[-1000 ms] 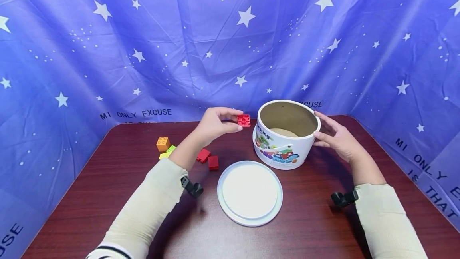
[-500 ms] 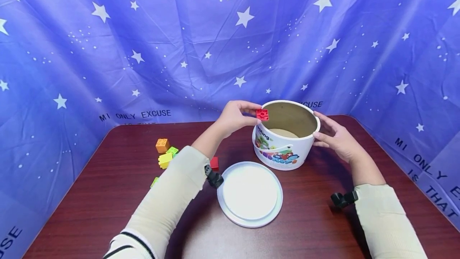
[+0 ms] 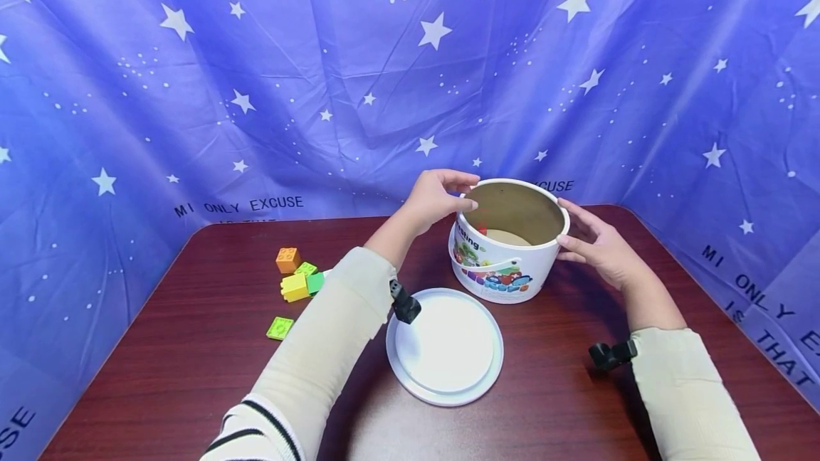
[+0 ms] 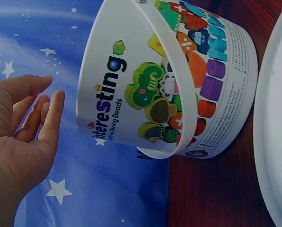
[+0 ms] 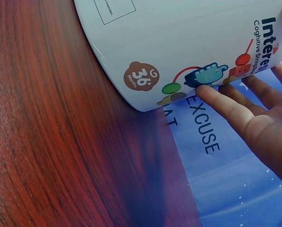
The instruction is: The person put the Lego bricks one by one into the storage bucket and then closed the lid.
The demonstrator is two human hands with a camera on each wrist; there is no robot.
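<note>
Bucket rim stands open just beside left grip

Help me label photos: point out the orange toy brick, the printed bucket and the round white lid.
Orange toy brick [image 3: 287, 258]: head view, its studded face.
Printed bucket [image 4: 153, 92]: left wrist view, its outer wall.
Round white lid [image 3: 445, 348]: head view, flat centre.

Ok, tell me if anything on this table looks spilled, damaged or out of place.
Nothing stands out: no visible spill or damage. The white printed cylindrical bucket stands upright; the round white lid lies flat. The flat lime-green plastic block sitting apart from the yellow plastic block hardly looks odd.
</note>
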